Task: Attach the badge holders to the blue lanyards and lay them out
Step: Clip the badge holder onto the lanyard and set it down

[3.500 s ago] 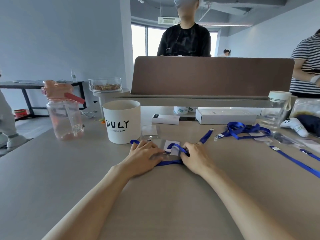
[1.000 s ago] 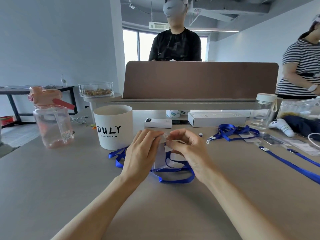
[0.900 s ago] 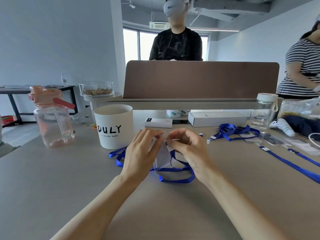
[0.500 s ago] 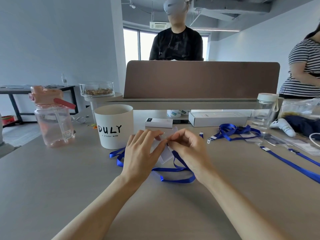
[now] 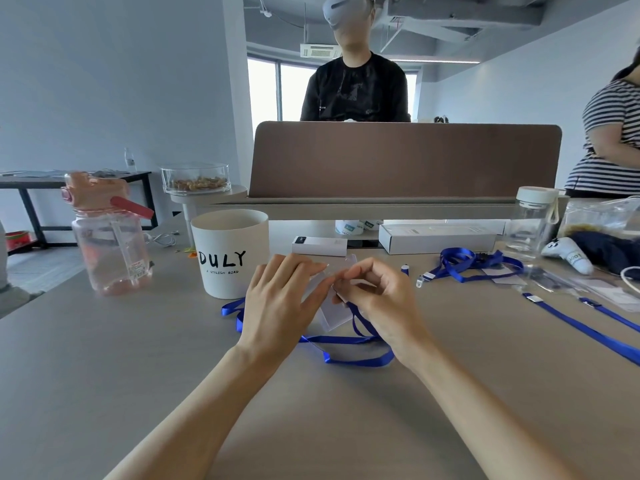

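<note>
Head view: my left grip (image 5: 280,306) and right grip (image 5: 384,303) meet just above the desk (image 5: 346,427), near the middle, with a clear badge holder (image 5: 330,315) between them. My left fingers lie nearly straight along the holder's left side and hold it tilted, its lower corner down near the desk; my thumb is hidden behind it. My right fingers are curled and pinch at the holder's upper edge, where the end of a blue lanyard (image 5: 346,341) comes up under my palm. The clip itself is too hidden to make out. The rest of that lanyard lies in loose loops on the desk below and left of my hands. Just beyond my left grip stands a white cup (image 5: 230,252) lettered DULY, with a pink bottle (image 5: 109,237) farther left. To the far right lies a bundle of lanyards (image 5: 464,265), and another strap (image 5: 585,330) runs along the right edge.
</note>
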`<state>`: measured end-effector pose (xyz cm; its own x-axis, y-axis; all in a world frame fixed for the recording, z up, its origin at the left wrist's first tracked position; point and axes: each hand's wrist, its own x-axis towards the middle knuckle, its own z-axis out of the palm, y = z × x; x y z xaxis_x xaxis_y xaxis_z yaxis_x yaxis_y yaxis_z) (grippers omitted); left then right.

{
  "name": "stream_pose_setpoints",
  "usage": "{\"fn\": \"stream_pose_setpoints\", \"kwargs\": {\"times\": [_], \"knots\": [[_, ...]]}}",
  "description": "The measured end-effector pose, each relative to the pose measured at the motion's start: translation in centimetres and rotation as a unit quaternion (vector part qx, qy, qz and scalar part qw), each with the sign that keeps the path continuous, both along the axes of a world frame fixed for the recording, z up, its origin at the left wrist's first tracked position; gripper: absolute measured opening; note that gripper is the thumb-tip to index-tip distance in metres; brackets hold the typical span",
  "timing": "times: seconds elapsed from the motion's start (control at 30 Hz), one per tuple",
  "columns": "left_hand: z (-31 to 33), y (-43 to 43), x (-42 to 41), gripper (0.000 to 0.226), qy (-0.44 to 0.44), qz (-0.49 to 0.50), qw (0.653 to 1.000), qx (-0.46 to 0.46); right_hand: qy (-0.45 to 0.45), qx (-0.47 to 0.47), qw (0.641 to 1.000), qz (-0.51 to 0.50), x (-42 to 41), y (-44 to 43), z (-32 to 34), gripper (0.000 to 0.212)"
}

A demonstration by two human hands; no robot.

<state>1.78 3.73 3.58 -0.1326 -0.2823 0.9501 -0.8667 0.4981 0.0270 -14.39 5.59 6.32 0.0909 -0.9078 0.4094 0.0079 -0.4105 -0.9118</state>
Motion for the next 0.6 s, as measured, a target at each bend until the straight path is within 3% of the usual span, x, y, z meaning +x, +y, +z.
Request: {"fn": "stream_pose_setpoints", "kwargs": {"times": [0.47,0.6], "knots": [[0.07,0.15,0.15,0.017,-0.024,-0.003,0.999,-0.022,-0.006,-0.014,0.999,0.028,0.16,-0.04,-0.25,0.044],[0.07,0.23,-0.31,0.021,0.011,-0.032,0.999,0.009,0.010,-0.023,0.999,0.025,0.15,-0.51,-0.58,0.049]]}}
